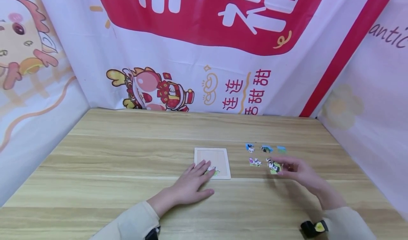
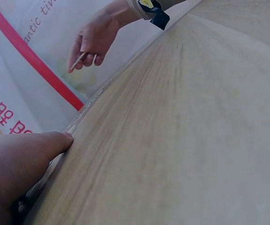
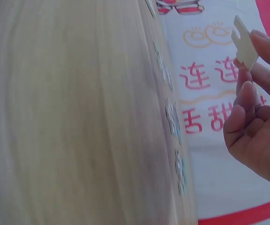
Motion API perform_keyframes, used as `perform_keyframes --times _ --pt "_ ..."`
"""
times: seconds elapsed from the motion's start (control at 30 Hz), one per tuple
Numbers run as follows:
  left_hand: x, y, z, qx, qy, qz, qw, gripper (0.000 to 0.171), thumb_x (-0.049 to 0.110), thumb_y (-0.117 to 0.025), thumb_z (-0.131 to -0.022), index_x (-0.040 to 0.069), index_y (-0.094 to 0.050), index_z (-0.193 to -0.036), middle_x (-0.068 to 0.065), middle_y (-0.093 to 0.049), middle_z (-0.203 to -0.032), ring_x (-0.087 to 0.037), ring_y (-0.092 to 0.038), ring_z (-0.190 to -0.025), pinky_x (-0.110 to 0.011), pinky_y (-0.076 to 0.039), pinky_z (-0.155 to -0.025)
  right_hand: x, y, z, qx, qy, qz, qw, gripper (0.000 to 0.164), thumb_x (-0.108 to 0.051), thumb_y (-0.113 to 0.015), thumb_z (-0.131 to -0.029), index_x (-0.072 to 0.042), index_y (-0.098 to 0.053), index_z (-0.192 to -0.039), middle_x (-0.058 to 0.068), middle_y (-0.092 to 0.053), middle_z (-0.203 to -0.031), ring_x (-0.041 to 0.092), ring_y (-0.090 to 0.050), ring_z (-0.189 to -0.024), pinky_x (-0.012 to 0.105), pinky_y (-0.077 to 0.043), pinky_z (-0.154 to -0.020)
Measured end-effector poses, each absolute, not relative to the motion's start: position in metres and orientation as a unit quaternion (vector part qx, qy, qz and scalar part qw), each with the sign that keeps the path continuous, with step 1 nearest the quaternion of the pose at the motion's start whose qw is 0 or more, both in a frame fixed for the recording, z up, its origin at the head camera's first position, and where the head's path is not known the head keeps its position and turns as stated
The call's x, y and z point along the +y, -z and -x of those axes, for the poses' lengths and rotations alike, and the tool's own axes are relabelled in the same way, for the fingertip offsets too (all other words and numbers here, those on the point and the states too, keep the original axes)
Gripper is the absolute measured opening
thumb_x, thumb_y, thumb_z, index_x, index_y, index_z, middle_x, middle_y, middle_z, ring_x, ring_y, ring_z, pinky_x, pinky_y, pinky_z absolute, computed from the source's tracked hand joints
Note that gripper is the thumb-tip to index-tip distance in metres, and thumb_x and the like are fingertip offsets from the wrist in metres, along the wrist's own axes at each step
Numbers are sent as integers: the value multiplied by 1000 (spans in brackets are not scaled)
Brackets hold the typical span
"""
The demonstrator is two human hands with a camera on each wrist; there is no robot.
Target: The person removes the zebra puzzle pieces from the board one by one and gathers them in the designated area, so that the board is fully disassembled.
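Note:
My left hand (image 1: 194, 184) lies with fingers spread over the lower left of a small pale puzzle tray (image 1: 228, 172). A printed puzzle piece (image 1: 216, 170) shows in the tray beside its fingertips, partly covered by them. To the right, my right hand (image 1: 301, 171) pinches a black, white and green puzzle piece (image 1: 275, 167) between thumb and fingers, raised off the table. The right wrist view shows the pale edge and back of this held piece (image 3: 245, 44). In the left wrist view, my left thumb (image 2: 55, 143) is near and the right hand (image 2: 95, 40) is farther off.
Several loose puzzle pieces lie right of the tray, among them a blue one (image 1: 250, 148), a green and blue one (image 1: 266, 148) and a pink and white one (image 1: 255, 162). Printed cloth (image 1: 197, 73) hangs behind the wooden table (image 1: 95, 169) and along its sides.

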State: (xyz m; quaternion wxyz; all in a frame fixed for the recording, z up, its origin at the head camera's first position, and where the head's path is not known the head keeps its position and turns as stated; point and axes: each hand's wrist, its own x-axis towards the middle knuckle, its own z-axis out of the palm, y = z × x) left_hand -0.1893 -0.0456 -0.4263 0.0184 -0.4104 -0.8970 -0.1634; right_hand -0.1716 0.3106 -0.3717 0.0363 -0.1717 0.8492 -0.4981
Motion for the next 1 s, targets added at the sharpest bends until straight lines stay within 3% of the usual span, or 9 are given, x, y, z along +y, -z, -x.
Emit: perform_keyframes --times 0.2,0.43,0.8,1.0 --pt "-44 426 189 -895 165 414 18 62 49 -40 -85 11 -31 -134 -13 -19 -140 -27 -12 -127 -47 -9 -100 344 378 160 846 492 204 16 36 2 -60 -77 6 -53 -112 8 -54 -90 13 -47 -71 24 -42 -57" --pt "-45 427 189 -895 165 413 23 62 49 -40 -85 11 -32 -134 -13 -19 -140 -28 -13 -127 -46 -10 -100 368 387 154 859 479 179 12 36 2 -59 -77 10 -50 -112 7 -55 -88 12 -49 -73 24 -43 -58" --pt "-45 426 189 -894 171 414 28 61 48 -42 -85 10 -34 -133 -13 -21 -139 -28 -14 -127 -46 -10 -100 378 398 153 877 457 140 51 40 -8 -62 -77 9 -51 -111 10 -56 -92 12 -48 -76 25 -43 -61" --pt "-45 427 190 -895 169 412 26 62 49 -41 -85 10 -34 -133 -13 -20 -139 -28 -14 -127 -47 -10 -100 378 404 153 883 448 113 77 45 -15 -64 -76 3 -52 -115 12 -54 -96 14 -47 -76 26 -43 -60"
